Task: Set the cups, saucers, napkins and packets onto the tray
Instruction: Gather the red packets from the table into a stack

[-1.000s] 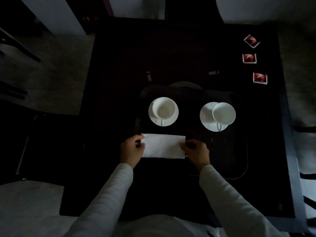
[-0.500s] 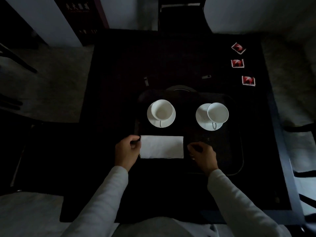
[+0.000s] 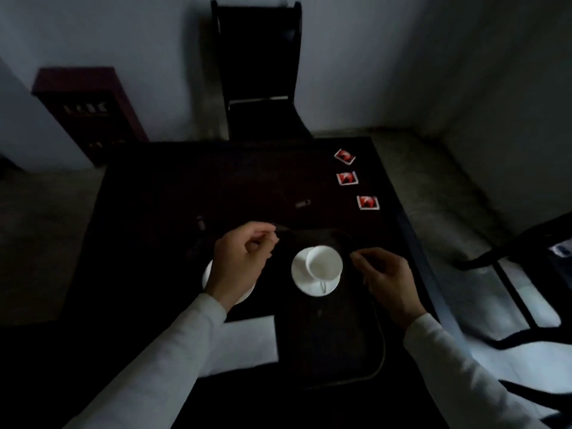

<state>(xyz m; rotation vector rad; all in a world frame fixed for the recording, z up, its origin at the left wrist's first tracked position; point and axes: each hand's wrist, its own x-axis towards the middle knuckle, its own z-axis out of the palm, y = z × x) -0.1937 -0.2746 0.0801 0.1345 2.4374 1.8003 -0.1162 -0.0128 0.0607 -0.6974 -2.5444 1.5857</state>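
White sleeves (image 3: 173, 360) reach in from the near edge, and the left one covers part of a white folded napkin (image 3: 247, 345) lying flat beside the near left part of the dark tray (image 3: 383, 351); the tray's left rim is lost in the dimness, so whether the napkin lies inside it cannot be told. Above the tray the left hand (image 3: 241, 261) hovers with its fingers loosely curled, thumb and forefinger close together and nothing visible between them. It stands in the way of the left saucer (image 3: 206, 275), of which only a pale edge shows, and hides whatever sits on it. The right hand (image 3: 387, 280) is at the tray's right rim, fingers also loosely bent, with nothing seen in them. Between the hands a white cup (image 3: 325, 263) sits off-centre on its saucer (image 3: 301, 280), handle turned toward the person. Farther out on the dark bench (image 3: 185, 181) lie two small dim objects (image 3: 302, 204), too faint to identify, and along the right side three red-and-white packets (image 3: 368, 202) lie in a row, well apart from the tray; their print is too blurred to read. A dark chair (image 3: 260, 72) stands at the far end against the wall, a dark red cabinet (image 3: 89, 109) with unreadable pale marks stands to the left, and another chair frame (image 3: 483, 260) shows at the right.
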